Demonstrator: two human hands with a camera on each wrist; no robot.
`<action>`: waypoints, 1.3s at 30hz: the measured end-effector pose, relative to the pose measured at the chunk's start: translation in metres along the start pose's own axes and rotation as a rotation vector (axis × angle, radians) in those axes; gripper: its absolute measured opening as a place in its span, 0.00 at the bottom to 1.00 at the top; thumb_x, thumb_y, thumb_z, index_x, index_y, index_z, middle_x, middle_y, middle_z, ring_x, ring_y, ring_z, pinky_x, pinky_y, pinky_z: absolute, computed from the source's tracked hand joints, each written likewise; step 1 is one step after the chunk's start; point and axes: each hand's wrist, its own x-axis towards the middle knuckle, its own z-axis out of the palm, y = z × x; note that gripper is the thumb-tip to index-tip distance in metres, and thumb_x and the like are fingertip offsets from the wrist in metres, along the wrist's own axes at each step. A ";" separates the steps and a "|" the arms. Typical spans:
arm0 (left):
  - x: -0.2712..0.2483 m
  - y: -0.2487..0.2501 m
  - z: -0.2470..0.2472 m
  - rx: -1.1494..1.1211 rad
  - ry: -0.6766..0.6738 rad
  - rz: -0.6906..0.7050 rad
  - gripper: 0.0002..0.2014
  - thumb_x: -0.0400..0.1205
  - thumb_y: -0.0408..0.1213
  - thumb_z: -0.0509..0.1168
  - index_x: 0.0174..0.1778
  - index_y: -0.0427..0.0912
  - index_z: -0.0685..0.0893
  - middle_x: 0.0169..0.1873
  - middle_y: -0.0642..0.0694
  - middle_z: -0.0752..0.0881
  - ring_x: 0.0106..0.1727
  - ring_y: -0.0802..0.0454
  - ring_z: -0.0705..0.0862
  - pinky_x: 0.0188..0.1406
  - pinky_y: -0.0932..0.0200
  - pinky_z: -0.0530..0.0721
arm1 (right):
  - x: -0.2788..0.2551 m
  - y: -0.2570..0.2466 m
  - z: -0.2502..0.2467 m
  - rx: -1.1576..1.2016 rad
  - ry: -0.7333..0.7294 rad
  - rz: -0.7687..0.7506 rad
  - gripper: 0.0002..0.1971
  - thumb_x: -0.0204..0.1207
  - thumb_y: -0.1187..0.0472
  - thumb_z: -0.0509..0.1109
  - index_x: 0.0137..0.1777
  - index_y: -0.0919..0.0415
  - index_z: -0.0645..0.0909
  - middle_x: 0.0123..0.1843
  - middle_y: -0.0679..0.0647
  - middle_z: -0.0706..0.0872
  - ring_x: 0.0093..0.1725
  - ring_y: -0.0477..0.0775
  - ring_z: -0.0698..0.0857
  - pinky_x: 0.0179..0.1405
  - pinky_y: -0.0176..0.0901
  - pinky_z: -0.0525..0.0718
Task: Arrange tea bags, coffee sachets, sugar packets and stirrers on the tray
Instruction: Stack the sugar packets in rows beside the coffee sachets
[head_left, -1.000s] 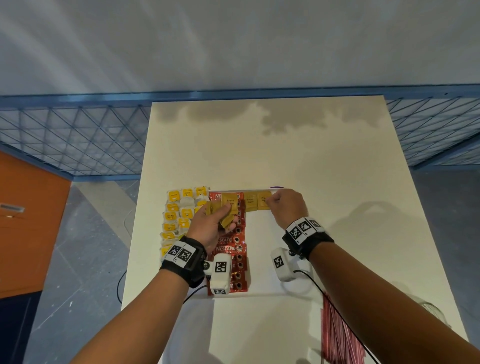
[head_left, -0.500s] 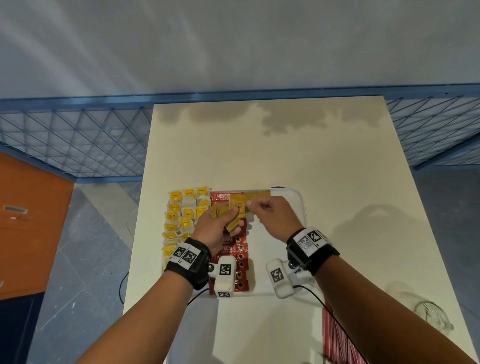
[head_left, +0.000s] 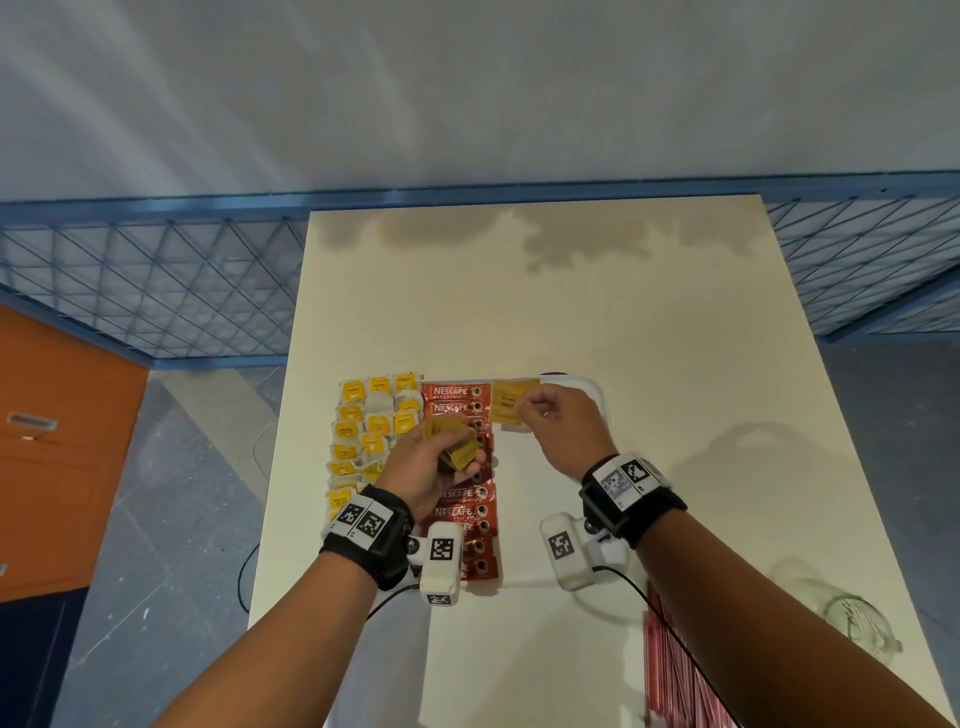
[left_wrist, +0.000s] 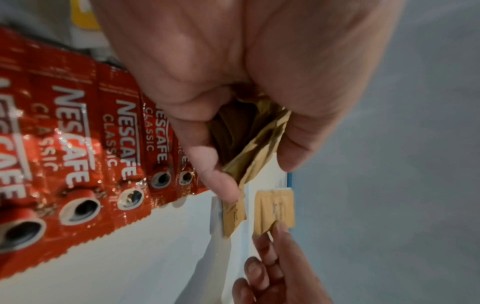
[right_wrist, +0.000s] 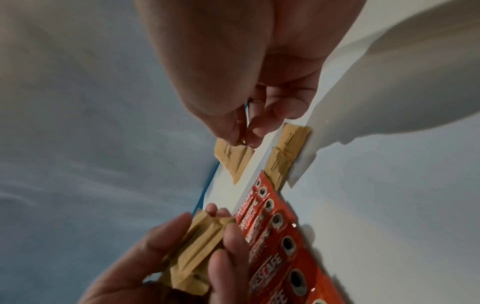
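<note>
Fingertips (right_wrist: 240, 137) of your right hand (head_left: 558, 423) pinch the corner of one flat brown paper sugar packet (head_left: 508, 404), holding it just above the far end of the white plastic tray (head_left: 597, 395). Its print is too small to read. Beneath it, in the right wrist view, two more brown packets (right_wrist: 285, 148) lie flat by the tray's far rim, one overlapping the other.

Your left hand (head_left: 428, 467) curls around a crumpled bunch of brown sugar packets (head_left: 452, 447); thumb and fingers close over most of them, so you cannot count them. In the left wrist view the palm fills the upper frame and only the bunch's creased edges (left_wrist: 257, 144) poke out.

Under that hand runs a column of red foil Nescafe coffee sachets (head_left: 460, 405), its middle hidden by your hand and its near end by the wrist camera. Left of it sit rows of yellow-and-white tea bags (head_left: 363, 421), several partly covered by your wrist; whether they rest on the tray or beside it is unclear.

On the cream table (head_left: 571, 286), near your right forearm, red striped stirrers (head_left: 675, 675) are cut off by the bottom edge, and a clear glass jar (head_left: 852, 618) lies blurred at the right.
</note>
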 end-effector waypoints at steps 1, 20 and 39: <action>-0.001 0.001 -0.001 -0.007 -0.012 0.001 0.06 0.84 0.25 0.65 0.55 0.34 0.84 0.42 0.32 0.88 0.42 0.38 0.89 0.40 0.52 0.91 | 0.001 0.001 -0.002 -0.058 -0.002 0.000 0.08 0.82 0.53 0.71 0.42 0.51 0.87 0.40 0.45 0.89 0.41 0.48 0.86 0.42 0.42 0.82; -0.009 -0.006 -0.018 0.009 0.009 0.004 0.16 0.83 0.22 0.66 0.67 0.31 0.80 0.53 0.30 0.90 0.45 0.41 0.92 0.39 0.58 0.92 | -0.001 0.011 0.019 -0.355 -0.107 0.143 0.21 0.77 0.58 0.66 0.22 0.56 0.69 0.25 0.49 0.83 0.33 0.55 0.89 0.28 0.43 0.83; -0.005 -0.007 -0.011 0.129 0.031 0.032 0.13 0.84 0.27 0.69 0.64 0.31 0.83 0.44 0.35 0.91 0.36 0.46 0.88 0.28 0.62 0.85 | -0.003 0.004 0.019 -0.344 -0.068 0.183 0.16 0.79 0.51 0.70 0.38 0.63 0.85 0.37 0.55 0.90 0.38 0.57 0.89 0.37 0.48 0.87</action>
